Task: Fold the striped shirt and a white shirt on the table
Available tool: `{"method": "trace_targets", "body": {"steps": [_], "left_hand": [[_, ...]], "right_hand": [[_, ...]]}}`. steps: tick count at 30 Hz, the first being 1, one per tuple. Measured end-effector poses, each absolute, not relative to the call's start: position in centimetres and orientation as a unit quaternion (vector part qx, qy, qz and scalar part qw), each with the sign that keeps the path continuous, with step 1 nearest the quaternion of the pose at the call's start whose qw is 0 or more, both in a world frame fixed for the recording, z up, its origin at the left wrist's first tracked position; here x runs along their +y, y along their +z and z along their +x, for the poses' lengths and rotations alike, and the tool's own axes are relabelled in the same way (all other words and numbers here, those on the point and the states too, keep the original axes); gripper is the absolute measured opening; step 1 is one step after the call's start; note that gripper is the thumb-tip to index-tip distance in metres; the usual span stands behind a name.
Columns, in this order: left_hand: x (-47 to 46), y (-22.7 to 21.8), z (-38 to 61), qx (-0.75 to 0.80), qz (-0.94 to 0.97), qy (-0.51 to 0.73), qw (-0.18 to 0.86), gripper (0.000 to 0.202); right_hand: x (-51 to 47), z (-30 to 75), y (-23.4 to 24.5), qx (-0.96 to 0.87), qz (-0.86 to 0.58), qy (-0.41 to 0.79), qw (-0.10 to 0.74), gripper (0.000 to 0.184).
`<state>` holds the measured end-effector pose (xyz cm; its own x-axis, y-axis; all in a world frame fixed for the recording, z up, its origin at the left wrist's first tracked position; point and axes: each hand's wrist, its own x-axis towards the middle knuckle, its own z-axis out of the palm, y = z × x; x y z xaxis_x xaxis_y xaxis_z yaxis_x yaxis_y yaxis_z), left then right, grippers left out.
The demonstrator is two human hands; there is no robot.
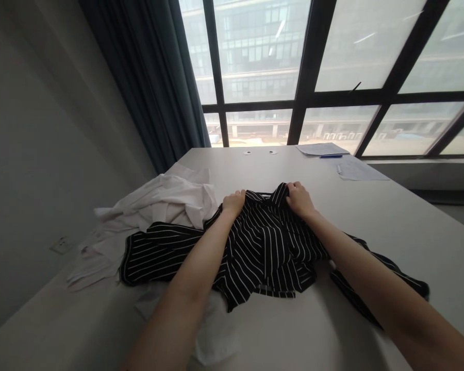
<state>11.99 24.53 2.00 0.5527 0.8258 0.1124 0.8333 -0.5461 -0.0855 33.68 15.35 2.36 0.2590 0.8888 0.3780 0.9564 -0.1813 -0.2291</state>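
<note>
A black shirt with thin white stripes (255,242) lies rumpled across the table in front of me, its collar end away from me. My left hand (234,203) is closed on the cloth at the left of the collar. At the collar's right side, my right hand (299,199) pinches the fabric and lifts it a little. One sleeve stretches out to the left; the other runs right, partly behind my right forearm. The fingertips of both hands are partly hidden by cloth.
White garments (166,201) lie heaped at the left, partly under the striped sleeve. On the white table (402,226), papers (359,169) and a blue pen (331,156) lie at the far right. A dark curtain (150,77) and windows stand behind; a wall borders the left.
</note>
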Motion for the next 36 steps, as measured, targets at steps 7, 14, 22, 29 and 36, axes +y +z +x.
{"method": "trace_targets", "body": {"steps": [7,14,22,29,36], "left_hand": [[21.2,2.6,12.0,-0.460,-0.886,-0.030,0.055,0.037],[16.2,0.7,11.0,-0.474,-0.878,0.057,-0.006,0.055],[20.6,0.6,8.8,-0.452,-0.887,0.083,-0.047,0.069],[21.9,0.9,9.2,-0.437,-0.895,0.070,-0.049,0.058],[15.0,3.8,8.4,-0.351,-0.935,-0.040,-0.029,0.039]], "right_hand": [[11.8,31.7,0.6,-0.654,-0.745,-0.065,0.113,0.030],[11.1,33.0,-3.1,-0.646,-0.761,-0.009,0.064,0.059],[11.6,38.5,-2.1,-0.705,-0.708,0.009,0.034,0.053],[8.9,41.6,-0.1,-0.653,-0.755,-0.057,0.020,0.046],[0.1,39.1,2.2,-0.596,-0.789,-0.149,0.030,0.049]]}}
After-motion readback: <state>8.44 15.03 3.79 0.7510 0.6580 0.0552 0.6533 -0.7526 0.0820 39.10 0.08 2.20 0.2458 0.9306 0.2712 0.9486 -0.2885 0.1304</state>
